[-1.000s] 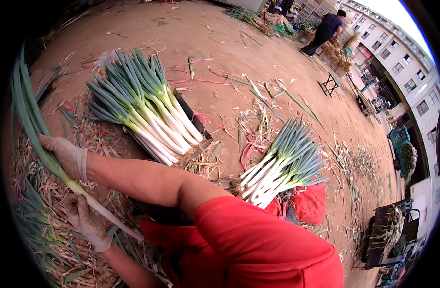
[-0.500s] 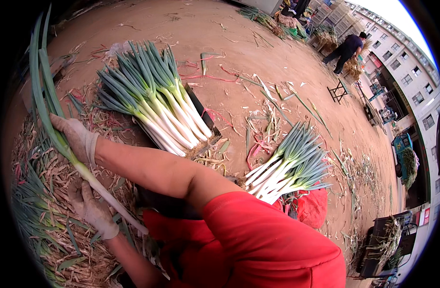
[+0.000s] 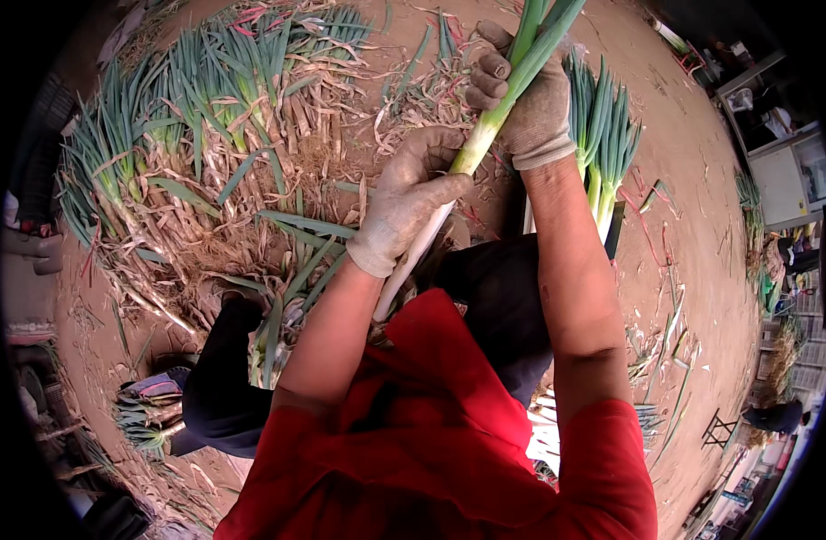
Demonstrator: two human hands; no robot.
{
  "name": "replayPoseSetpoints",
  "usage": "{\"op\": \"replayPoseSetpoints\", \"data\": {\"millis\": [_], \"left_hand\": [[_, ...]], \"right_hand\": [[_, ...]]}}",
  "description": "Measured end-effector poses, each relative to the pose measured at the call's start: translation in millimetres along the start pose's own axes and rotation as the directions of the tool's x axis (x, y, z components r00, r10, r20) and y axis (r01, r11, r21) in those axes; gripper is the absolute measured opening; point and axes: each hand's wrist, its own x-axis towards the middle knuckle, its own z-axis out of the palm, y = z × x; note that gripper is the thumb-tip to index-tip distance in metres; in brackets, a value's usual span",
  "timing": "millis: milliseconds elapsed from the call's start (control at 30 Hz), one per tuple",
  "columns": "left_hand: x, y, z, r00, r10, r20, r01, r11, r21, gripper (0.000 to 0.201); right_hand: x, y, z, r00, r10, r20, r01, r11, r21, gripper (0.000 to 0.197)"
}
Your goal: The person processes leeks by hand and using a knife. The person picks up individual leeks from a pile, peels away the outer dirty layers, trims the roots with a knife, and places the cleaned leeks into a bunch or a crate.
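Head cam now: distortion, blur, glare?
Head view: black fisheye surround, white cabinet tilted near the right rim; head view: left hand, right hand and leek look reasonably sharp; head view: white stalks beside the right sleeve look nearly blown out.

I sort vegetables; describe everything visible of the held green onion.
The green onion is long and smooth-looking: white lower stem, yellow-green middle, green leaves parting upward and cut off by the picture's top edge. It slants up rightward, gripped by the gloved left hand and, higher, the gloved right hand.
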Motion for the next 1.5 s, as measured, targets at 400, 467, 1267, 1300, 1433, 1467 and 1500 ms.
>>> {"op": "replayPoseSetpoints", "data": {"millis": [400, 467, 1267, 1300, 1433, 1467, 1500], "left_hand": [[11.6, -19.0, -20.8, 0.991, 0.125, 0.044, -0.132, 0.966, 0.221, 0.021], [10.4, -22.0, -21.3, 0.992, 0.128, 0.019, -0.129, 0.960, 0.248, 0.019], [-17.5, -12.2, -34.2, 0.967, 0.124, -0.221, -0.193, 0.926, -0.324, 0.011], [-19.2, -15.6, -48.4, 0.986, 0.135, -0.100, -0.162, 0.920, -0.357, 0.011], [-56.2, -18.1, -92.2, 0.969, -0.159, 0.192, 0.084, 0.933, 0.349, 0.012], [-66.4, -22.7, -100.0, 0.923, -0.340, 0.179, 0.149, 0.746, 0.649, 0.011], [-78.9, -33.6, -110.3, 0.858, -0.499, 0.122, 0.143, 0.461, 0.876, 0.014]], "right_hand": [[7.4, 6.2, 13.7, 0.989, 0.082, 0.121, -0.076, 0.995, -0.059, 0.060], [7.5, 7.0, 14.6, 0.992, 0.082, 0.091, -0.074, 0.994, -0.080, 0.060], [15.1, 13.2, 10.6, 0.999, 0.044, 0.008, -0.044, 0.999, -0.023, 0.058], [14.1, 11.4, 5.2, 0.999, 0.042, 0.000, -0.042, 0.999, -0.021, 0.057], [9.7, -3.3, -24.6, 0.974, -0.013, -0.227, -0.021, 0.988, -0.151, 0.052], [7.7, -5.3, -22.3, 0.943, -0.057, -0.327, -0.015, 0.977, -0.215, 0.050], [6.3, -6.7, -18.9, 0.901, -0.106, -0.421, -0.016, 0.961, -0.278, 0.048]]}}
